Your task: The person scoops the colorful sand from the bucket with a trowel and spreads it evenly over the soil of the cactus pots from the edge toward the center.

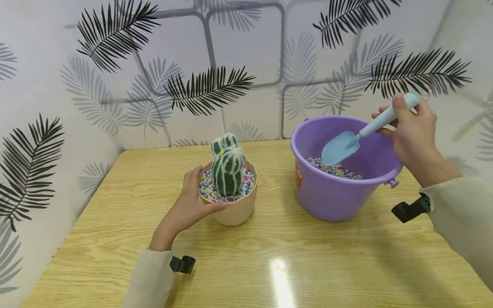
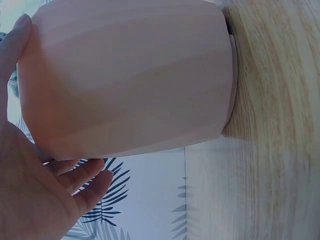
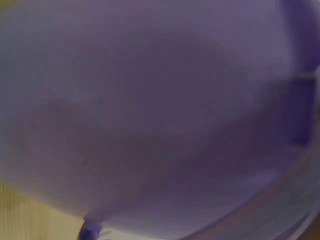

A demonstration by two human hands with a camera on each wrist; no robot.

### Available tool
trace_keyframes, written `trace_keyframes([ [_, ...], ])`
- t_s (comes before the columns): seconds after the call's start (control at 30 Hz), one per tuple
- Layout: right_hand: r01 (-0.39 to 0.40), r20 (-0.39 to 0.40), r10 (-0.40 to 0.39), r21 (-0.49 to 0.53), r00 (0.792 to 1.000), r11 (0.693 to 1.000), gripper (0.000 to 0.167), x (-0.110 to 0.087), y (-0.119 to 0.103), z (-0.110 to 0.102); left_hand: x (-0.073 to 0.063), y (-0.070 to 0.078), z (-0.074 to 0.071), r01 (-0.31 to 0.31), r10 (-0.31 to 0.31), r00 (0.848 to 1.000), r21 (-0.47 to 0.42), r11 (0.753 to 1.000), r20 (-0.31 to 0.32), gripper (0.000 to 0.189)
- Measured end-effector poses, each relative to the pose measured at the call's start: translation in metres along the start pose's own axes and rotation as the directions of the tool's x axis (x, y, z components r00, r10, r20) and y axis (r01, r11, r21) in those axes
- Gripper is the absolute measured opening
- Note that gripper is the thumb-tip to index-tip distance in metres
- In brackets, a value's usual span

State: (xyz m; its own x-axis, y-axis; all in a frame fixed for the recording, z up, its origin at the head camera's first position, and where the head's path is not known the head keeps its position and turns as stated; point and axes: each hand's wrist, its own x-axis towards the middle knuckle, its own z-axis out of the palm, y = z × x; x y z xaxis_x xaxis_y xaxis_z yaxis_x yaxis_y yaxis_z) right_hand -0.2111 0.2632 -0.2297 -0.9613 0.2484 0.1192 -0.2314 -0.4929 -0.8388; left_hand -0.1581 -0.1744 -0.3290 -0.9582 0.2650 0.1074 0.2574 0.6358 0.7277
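Note:
On the left of the table stands a beige plant pot (image 1: 236,213) with a white-striped green cactus (image 1: 228,171) in it, ringed by multicoloured pebbles (image 1: 208,188). My left hand (image 1: 189,205) holds this pot by its left side, thumb at the front near the rim. In the left wrist view the pot (image 2: 130,80) fills most of the picture beside the left hand (image 2: 35,180). My right hand (image 1: 414,128) grips the handle of a light blue trowel (image 1: 340,147), whose blade hangs inside a purple bucket (image 1: 331,201). Small pebbles (image 1: 339,170) lie at the bucket's bottom, below the blade.
Both containers stand on a wooden table (image 1: 127,214), the bucket to the pot's right with a gap between them. Behind runs a wall (image 1: 246,47) patterned with leaves. The bucket's outer wall (image 3: 150,110) fills the right wrist view and hides the right hand there.

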Motion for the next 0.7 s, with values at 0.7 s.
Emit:
trace_keyframes([
  [0.7,0.061,0.098,0.025,-0.784,0.995,0.617,0.025,0.012,0.013,-0.006,-0.001,-0.001,-0.001,-0.016,0.016,1.000,0.012,1.000,-0.001,0.111],
])
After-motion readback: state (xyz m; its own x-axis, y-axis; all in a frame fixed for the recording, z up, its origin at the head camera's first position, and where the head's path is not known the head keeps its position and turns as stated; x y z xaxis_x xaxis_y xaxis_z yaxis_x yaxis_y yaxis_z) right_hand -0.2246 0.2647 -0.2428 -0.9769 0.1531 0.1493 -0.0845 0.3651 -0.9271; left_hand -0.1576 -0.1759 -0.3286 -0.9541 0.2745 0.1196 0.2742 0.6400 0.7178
